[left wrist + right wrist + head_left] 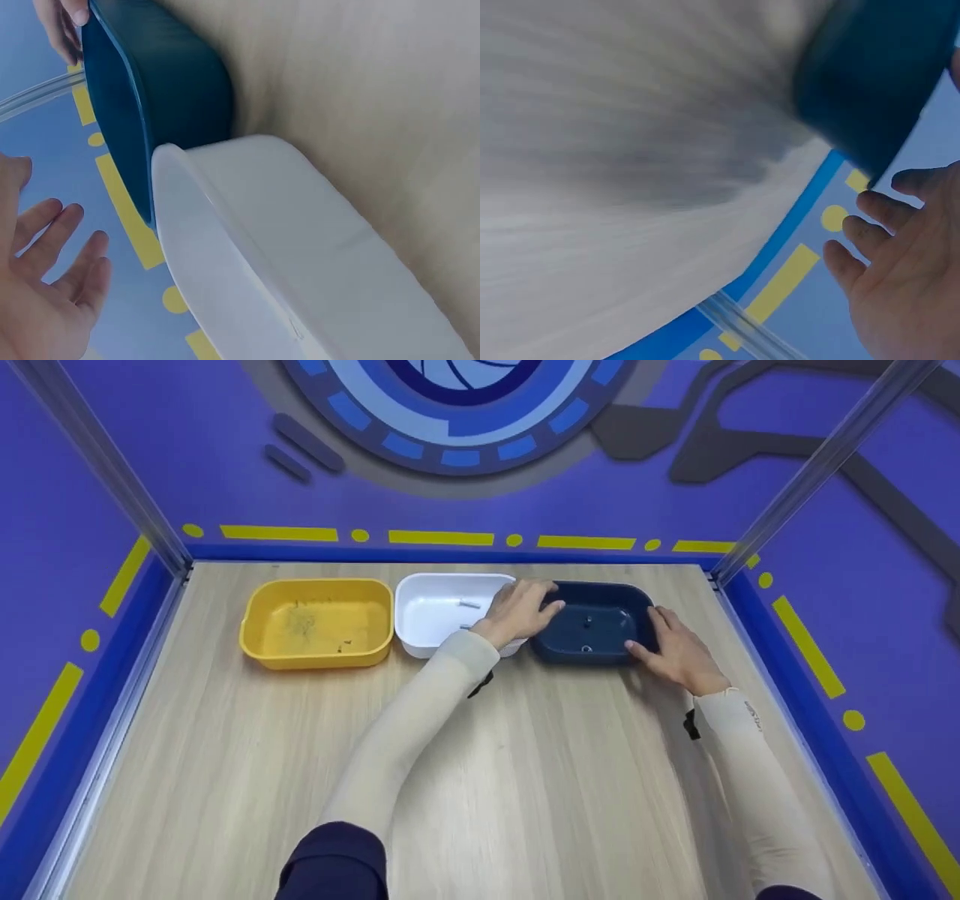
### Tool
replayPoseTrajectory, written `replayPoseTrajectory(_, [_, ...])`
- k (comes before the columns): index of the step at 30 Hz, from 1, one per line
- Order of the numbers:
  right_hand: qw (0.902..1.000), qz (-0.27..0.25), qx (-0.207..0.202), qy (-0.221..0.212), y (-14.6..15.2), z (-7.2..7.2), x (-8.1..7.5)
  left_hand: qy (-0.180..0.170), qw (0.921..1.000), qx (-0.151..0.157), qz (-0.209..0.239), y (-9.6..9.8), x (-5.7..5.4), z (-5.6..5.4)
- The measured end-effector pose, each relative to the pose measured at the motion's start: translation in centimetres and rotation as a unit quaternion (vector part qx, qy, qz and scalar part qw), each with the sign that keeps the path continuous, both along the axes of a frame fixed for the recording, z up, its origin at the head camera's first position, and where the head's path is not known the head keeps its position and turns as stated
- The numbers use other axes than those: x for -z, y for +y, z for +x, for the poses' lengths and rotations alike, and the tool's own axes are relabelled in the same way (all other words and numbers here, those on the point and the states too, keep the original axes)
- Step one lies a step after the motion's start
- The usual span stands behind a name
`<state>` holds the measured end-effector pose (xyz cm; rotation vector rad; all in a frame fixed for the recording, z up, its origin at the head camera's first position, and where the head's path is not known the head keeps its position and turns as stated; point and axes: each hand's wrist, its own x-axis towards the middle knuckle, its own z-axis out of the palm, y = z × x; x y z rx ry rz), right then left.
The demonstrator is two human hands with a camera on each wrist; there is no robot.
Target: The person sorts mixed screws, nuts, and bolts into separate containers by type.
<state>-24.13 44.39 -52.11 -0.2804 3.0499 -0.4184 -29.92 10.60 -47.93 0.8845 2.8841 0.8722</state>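
My left hand (pixel 519 611) hovers where the white bin (pixel 420 645) meets the dark blue bin (pixel 585 658), its fingers relaxed and apart. In the left wrist view this hand (pixel 52 285) holds nothing. At the right end of the dark blue bin is my right hand (pixel 681 652), its thumb by the front right rim and its fingers by the end wall. The right wrist view shows its fingers (pixel 889 210) loosely spread; firm contact cannot be made out. Two small metal pieces, one a ring (pixel 586 649), lie in the dark bin. Silver pins (pixel 469 604) lie in the white bin.
A yellow bin (pixel 319 661) stands left of the white one, with small dark bits inside. All three bins stand in a row on the wooden table (pixel 487 780). Blue-purple panels (pixel 465 510) border the back and both sides, with clear posts (pixel 810 465) at the corners.
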Motion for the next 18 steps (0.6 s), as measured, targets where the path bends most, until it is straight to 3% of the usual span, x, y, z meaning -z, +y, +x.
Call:
replayPoseTrajectory(10, [0.9997, -0.012, -0.013, 0.014, -2.1, -0.3, -1.2, 0.048, 0.9982, -0.002, -0.036, -4.0, 0.3, 0.9])
replayPoseTrajectory(18, [0.9972, -0.041, -0.021, 0.059, -4.7, 0.5, -1.1, 0.067, 0.9973, -0.022, -0.019, -7.7, 1.1, 2.1])
